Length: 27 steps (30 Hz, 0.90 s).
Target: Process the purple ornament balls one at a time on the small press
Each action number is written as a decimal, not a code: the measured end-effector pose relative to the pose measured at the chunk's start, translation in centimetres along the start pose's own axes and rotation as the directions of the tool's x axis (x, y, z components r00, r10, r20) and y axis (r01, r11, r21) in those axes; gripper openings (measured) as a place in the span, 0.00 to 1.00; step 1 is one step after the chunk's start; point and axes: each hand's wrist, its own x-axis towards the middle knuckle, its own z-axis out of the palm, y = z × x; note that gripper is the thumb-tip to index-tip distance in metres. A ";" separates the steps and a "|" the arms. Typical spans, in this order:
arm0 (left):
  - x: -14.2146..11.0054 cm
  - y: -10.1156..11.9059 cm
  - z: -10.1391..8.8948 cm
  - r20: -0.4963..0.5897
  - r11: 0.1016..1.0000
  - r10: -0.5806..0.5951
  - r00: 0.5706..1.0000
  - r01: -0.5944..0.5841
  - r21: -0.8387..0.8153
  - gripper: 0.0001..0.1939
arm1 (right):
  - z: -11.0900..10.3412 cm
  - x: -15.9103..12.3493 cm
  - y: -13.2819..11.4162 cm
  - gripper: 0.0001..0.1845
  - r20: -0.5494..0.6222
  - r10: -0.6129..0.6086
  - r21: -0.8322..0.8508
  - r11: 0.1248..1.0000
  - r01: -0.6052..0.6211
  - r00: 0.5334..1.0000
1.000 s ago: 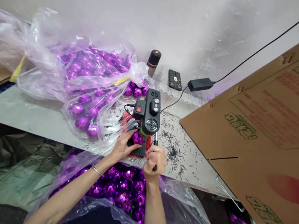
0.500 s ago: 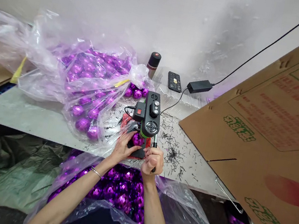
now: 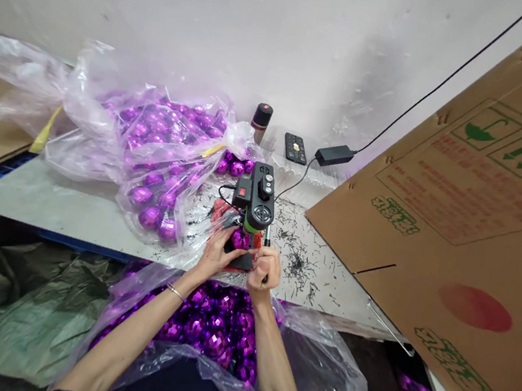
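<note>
A shiny purple mirror ball sits under the head of a small black bench drill press, which has a green ring and a red switch. My left hand grips the ball from its left and front, thumb and fingers around it. Wrapped round the black grip of the press's lever handle is my right hand, just right of the ball. The press's black base rests on a red mat. Below my hands, an open clear bag holds many purple balls.
A tied clear bag of purple balls lies left on the table. Behind the press stand a spray can, a phone and a power adapter. Black shavings litter the right side, beside a large carton.
The view has shifted slightly, so the scene sits a little further left. Both hands keep their places, the left on the ball and the right on the lever.
</note>
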 end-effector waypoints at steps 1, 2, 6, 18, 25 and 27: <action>0.1 0.0 0.0 0.003 1.000 -0.004 1.000 0.004 -0.007 0.31 | -0.1 0.8 -0.5 0.18 -0.009 0.018 -0.001 1.000 -0.018 1.000; 0.2 0.0 0.0 0.006 1.000 -0.010 1.000 0.010 -0.016 0.32 | -0.2 1.8 -1.0 0.18 -0.018 0.050 -0.005 0.999 -0.050 0.999; 0.3 0.2 0.0 -0.008 0.996 -0.051 0.999 0.050 -0.073 0.33 | -0.2 5.7 -3.3 0.21 -0.033 0.240 -0.026 0.970 -0.241 0.970; -11.4 3.1 -5.7 0.231 0.974 0.161 0.959 -0.192 0.118 0.36 | -6.9 0.8 -3.2 0.19 0.349 0.432 -0.287 0.894 -0.344 0.832; -15.6 4.4 -10.8 0.064 0.892 0.181 0.981 -0.191 0.411 0.19 | -9.2 -10.5 -6.0 0.26 0.847 0.177 -0.199 0.980 -0.011 0.502; -16.7 3.1 -14.2 -0.155 0.856 0.002 0.988 0.078 0.511 0.20 | -8.4 -13.4 -6.2 0.33 0.900 0.244 -0.278 0.960 0.043 0.360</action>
